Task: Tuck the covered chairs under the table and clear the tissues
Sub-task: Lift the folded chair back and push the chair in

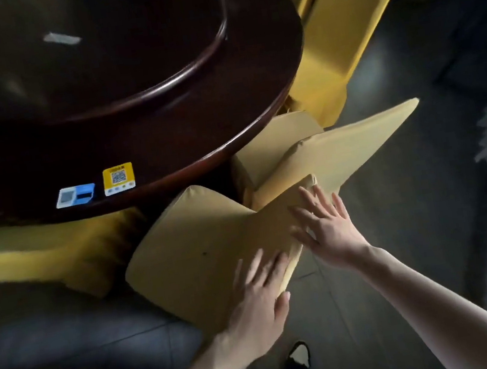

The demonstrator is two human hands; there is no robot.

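Pressing hands: left hand point(261, 301) and right hand point(326, 228) both lie with straight, spread fingers on the backrest of the nearest covered chair point(202, 253), gripping nothing.
Head view, nearest chair: yellow fabric cover, seat only partly under the table's near edge, backrest toward the person.
Second covered chair point(341, 150): just right of the first, touching it, seat partly under the rim.
Third covered chair point(340, 40): farther along the table's right edge.
Table point(164, 126): round, dark wood, with a raised turntable point(108, 52) at its centre.
Labels: yellow QR sticker point(118, 178) and blue-white sticker point(75, 195) near the near edge; the writing is too blurred to read.
Floor point(415, 222): dark tiles; one shoe point(298, 358) shows below.
Tissues: cannot tell where.
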